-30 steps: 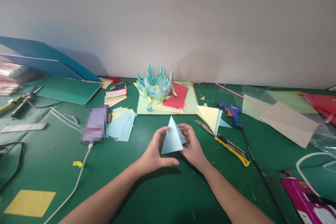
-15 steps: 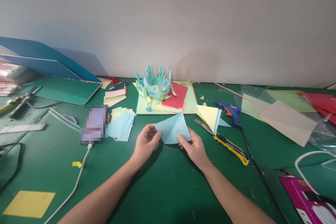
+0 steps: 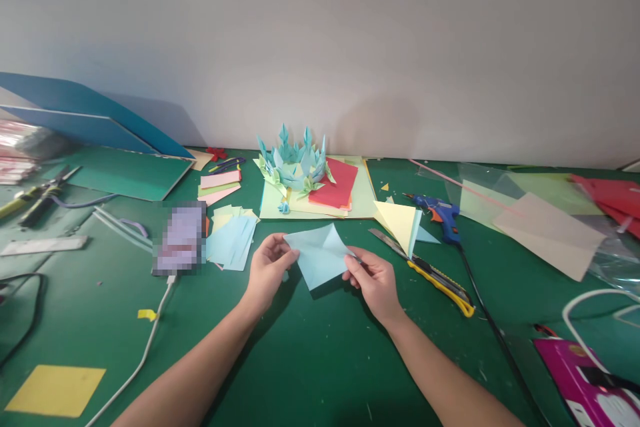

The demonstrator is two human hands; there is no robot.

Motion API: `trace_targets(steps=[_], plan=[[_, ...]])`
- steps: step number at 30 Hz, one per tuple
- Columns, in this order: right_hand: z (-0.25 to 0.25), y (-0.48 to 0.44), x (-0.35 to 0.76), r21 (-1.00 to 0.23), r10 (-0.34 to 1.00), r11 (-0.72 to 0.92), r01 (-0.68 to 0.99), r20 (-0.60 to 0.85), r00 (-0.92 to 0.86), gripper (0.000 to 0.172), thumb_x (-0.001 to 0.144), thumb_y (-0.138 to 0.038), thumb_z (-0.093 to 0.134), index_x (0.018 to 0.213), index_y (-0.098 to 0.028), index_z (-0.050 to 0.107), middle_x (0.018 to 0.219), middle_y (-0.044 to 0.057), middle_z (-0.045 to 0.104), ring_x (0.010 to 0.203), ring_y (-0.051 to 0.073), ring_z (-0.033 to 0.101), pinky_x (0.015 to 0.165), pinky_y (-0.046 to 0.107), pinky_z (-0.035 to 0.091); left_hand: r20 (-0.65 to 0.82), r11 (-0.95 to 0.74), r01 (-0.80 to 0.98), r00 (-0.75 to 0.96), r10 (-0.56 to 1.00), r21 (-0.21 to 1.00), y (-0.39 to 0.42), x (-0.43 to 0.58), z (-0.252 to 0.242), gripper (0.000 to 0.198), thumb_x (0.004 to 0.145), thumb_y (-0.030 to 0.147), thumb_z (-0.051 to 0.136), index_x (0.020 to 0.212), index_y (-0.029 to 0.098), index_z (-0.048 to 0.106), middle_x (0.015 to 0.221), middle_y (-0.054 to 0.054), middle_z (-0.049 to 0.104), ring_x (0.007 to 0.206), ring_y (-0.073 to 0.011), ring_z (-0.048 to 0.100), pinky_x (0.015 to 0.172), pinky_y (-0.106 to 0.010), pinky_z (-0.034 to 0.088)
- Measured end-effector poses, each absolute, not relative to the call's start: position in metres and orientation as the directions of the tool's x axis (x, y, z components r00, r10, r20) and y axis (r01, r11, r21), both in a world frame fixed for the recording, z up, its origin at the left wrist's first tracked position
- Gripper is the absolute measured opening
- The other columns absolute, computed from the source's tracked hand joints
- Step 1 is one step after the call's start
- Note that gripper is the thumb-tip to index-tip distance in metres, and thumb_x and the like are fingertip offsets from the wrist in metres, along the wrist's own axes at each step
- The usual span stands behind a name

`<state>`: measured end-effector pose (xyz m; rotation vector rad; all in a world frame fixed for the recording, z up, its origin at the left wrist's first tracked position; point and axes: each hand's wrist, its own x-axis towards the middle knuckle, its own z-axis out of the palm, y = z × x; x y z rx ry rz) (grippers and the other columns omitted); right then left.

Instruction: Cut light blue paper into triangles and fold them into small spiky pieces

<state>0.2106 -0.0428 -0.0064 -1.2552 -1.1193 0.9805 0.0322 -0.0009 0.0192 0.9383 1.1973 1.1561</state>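
A light blue sheet of paper (image 3: 320, 257) with crease lines is held above the green table, one corner pointing down toward me. My left hand (image 3: 270, 270) pinches its left corner between thumb and fingers. At the opposite corner, my right hand (image 3: 373, 280) grips the paper the same way. Beyond it stands a blue paper crown (image 3: 295, 163) with pointed tips and green paper leaves. Folded yellow and blue papers (image 3: 403, 223) lie right of my hands, beside a yellow utility knife (image 3: 440, 287). Left of my hands is a fanned pile of blue slips (image 3: 233, 243).
A blue glue gun (image 3: 440, 210) with a black cord lies to the right. Red paper (image 3: 340, 183) rests beside the crown. A phone (image 3: 180, 238) on a white cable is at left, pliers (image 3: 47, 197) farther left. A magenta power strip (image 3: 565, 367) sits at lower right.
The blue paper has gone from folded up along its middle to opened flatter, its lower corner now pointing toward me. Both hands have moved slightly apart.
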Motion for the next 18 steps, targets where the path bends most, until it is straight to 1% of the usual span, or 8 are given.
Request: trace_targets(steps=[2, 4, 7, 10, 12, 14, 16, 18], plan=[[-0.0083, -0.0434, 0.2110, -0.992, 0.975, 0.112, 0.053, 0.120, 0.186, 0.026, 0.080, -0.034, 0.057, 0.089, -0.017, 0.073, 0.048, -0.001, 0.058, 0.040, 0.010, 0.050, 0.037, 0.021, 0.041, -0.190, 0.185, -0.153, -0.019, 0.982, 0.971, 0.0000, 0.0318, 0.0182, 0.020, 0.057, 0.022, 0.071, 0.072, 0.018, 0.058, 0.056, 0.007, 0.049, 0.050, -0.0074, 0.047, 0.047, -0.019, 0.036], [-0.0093, -0.0434, 0.2125, -0.980, 0.965, 0.175, 0.094, 0.190, 0.181, 0.023, 0.082, -0.030, 0.054, 0.091, -0.020, 0.073, 0.056, 0.001, 0.061, 0.044, 0.011, 0.053, 0.039, 0.022, 0.043, -0.194, 0.187, -0.150, -0.030, 0.981, 0.971, 0.0016, 0.0309, 0.0173, 0.015, 0.063, 0.028, 0.067, 0.072, 0.018, 0.060, 0.063, 0.003, 0.055, 0.055, -0.0087, 0.051, 0.051, -0.020, 0.039], [-0.0081, -0.0424, 0.2153, -0.898, 0.891, 0.368, 0.240, 0.414, 0.184, 0.023, 0.084, -0.020, 0.052, 0.092, -0.024, 0.073, 0.072, 0.003, 0.065, 0.060, 0.014, 0.060, 0.052, 0.026, 0.050, -0.136, 0.123, -0.126, -0.102, 0.985, 0.984, 0.0037, 0.0284, 0.0162, 0.023, 0.075, 0.040, 0.056, 0.076, 0.018, 0.063, 0.076, -0.001, 0.060, 0.064, -0.0109, 0.053, 0.054, -0.021, 0.041], [-0.0064, -0.0421, 0.2170, -0.758, 0.792, 0.516, 0.399, 0.599, 0.113, 0.030, 0.084, -0.012, 0.050, 0.096, -0.027, 0.073, 0.089, 0.005, 0.065, 0.077, 0.017, 0.061, 0.067, 0.031, 0.052, -0.025, 0.013, -0.076, -0.157, 0.987, 0.997, 0.0034, 0.0257, 0.0154, 0.026, 0.082, 0.043, 0.051, 0.084, 0.021, 0.065, 0.070, 0.000, 0.056, 0.065, -0.0120, 0.052, 0.059, -0.022, 0.043], [-0.0071, -0.0427, 0.2173, -0.697, 0.762, 0.546, 0.464, 0.644, 0.070, 0.035, 0.084, -0.009, 0.048, 0.100, -0.030, 0.071, 0.100, 0.006, 0.065, 0.074, 0.016, 0.060, 0.066, 0.032, 0.052, 0.015, -0.025, -0.081, -0.125, 0.992, 0.996, 0.0019, 0.0250, 0.0153, 0.023, 0.081, 0.042, 0.055, 0.091, 0.023, 0.063, 0.070, 0.001, 0.056, 0.064, -0.0121, 0.052, 0.062, -0.024, 0.045], [-0.0090, -0.0435, 0.2172, -0.651, 0.740, 0.558, 0.515, 0.671, 0.046, 0.038, 0.084, -0.007, 0.047, 0.102, -0.031, 0.071, 0.106, 0.006, 0.064, 0.074, 0.016, 0.059, 0.065, 0.032, 0.052, 0.053, -0.057, -0.088, -0.052, 0.997, 0.994, 0.0003, 0.0258, 0.0153, 0.023, 0.076, 0.039, 0.063, 0.092, 0.023, 0.063, 0.082, -0.002, 0.059, 0.068, -0.0128, 0.055, 0.062, -0.025, 0.047], [-0.0108, -0.0443, 0.2170, -0.616, 0.719, 0.571, 0.542, 0.694, 0.031, 0.041, 0.083, -0.005, 0.048, 0.104, -0.032, 0.070, 0.108, 0.006, 0.064, 0.084, 0.018, 0.062, 0.070, 0.034, 0.053, 0.105, -0.102, -0.087, 0.028, 0.994, 0.991, -0.0008, 0.0276, 0.0147, 0.022, 0.070, 0.037, 0.070, 0.086, 0.022, 0.066, 0.097, -0.005, 0.060, 0.079, -0.0162, 0.059, 0.064, -0.027, 0.050], [-0.0113, -0.0449, 0.2169, -0.610, 0.713, 0.584, 0.536, 0.701, 0.021, 0.043, 0.083, -0.004, 0.046, 0.106, -0.033, 0.069, 0.110, 0.005, 0.065, 0.096, 0.020, 0.062, 0.076, 0.034, 0.053, 0.156, -0.148, -0.088, 0.095, 0.983, 0.985, -0.0013, 0.0296, 0.0132, 0.020, 0.066, 0.033, 0.074, 0.081, 0.020, 0.069, 0.104, -0.008, 0.060, 0.092, -0.0211, 0.059, 0.069, -0.031, 0.052]])
